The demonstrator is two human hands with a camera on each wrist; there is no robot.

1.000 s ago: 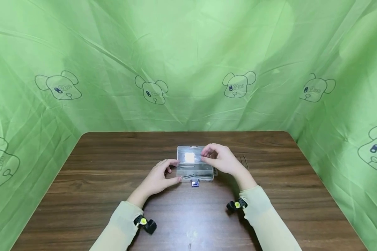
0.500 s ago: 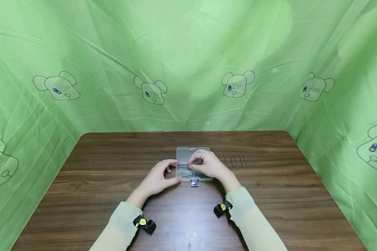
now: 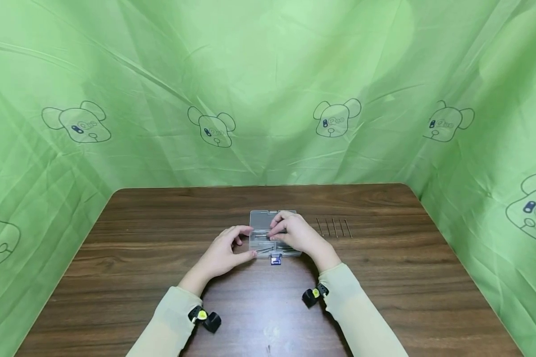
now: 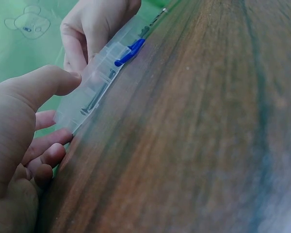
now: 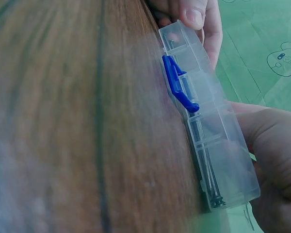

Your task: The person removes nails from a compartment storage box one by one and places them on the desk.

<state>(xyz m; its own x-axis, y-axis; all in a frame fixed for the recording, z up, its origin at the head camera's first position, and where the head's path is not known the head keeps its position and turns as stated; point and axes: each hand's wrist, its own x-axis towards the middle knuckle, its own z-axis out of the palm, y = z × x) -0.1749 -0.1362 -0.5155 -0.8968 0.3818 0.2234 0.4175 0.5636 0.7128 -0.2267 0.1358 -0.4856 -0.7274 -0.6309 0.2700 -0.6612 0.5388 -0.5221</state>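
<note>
- Clear plastic box (image 3: 271, 237), with the left hand (image 3: 221, 254) at its left end: a flat, transparent case lying on the middle of the brown wooden table (image 3: 138, 258), lid closed. In the left wrist view the thumb presses the near left corner and the curled fingers touch the end wall, so the fingers clamp the box end between them.
- Box interior: internal walls divide the box into several compartments, clearly seen in the right wrist view (image 5: 208, 131). Long dark metal screws (image 5: 207, 170) lie lengthwise in the compartments.
- Blue latch (image 3: 275, 259): a small blue clip at the middle of the near long edge, jutting toward the person; in the right wrist view (image 5: 177, 85) its tab stands out from the box wall, so it looks unfastened.
- Right hand (image 3: 297, 235): laid over the right half of the lid, fingers bent and close together, fingertips pressing on the lid top while the thumb lies along the box end.
- Loose nails (image 3: 334, 227): five thin dark metal pins in a parallel row on the table, right of the box and apart from it.
- Green cloth (image 3: 268, 89): printed with bear outlines, enclosing the table behind and at both sides.
</note>
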